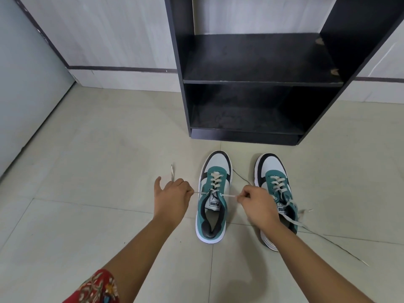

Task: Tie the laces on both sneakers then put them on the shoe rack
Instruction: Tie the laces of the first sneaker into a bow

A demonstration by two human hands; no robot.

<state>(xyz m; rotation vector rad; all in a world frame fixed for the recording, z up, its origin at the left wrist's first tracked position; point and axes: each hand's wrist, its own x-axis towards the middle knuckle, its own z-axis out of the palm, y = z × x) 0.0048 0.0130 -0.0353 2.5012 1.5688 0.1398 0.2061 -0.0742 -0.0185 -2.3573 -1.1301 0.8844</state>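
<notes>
Two teal, white and black sneakers stand side by side on the tiled floor, toes pointing at the black shoe rack point(260, 83). My left hand point(171, 200) pinches the left lace end of the left sneaker point(213, 200) and pulls it out sideways. My right hand point(256, 204) pinches that shoe's right lace end on the other side. Both lace ends are stretched taut across the tongue. The right sneaker point(276, 186) is partly hidden behind my right wrist, and its untied laces trail loose over the floor to the right.
The rack has two bare dark shelves and stands against a pale panelled wall. A grey door point(24, 88) is at the left. Pale floor tiles point(98, 160) spread out to the left of the shoes.
</notes>
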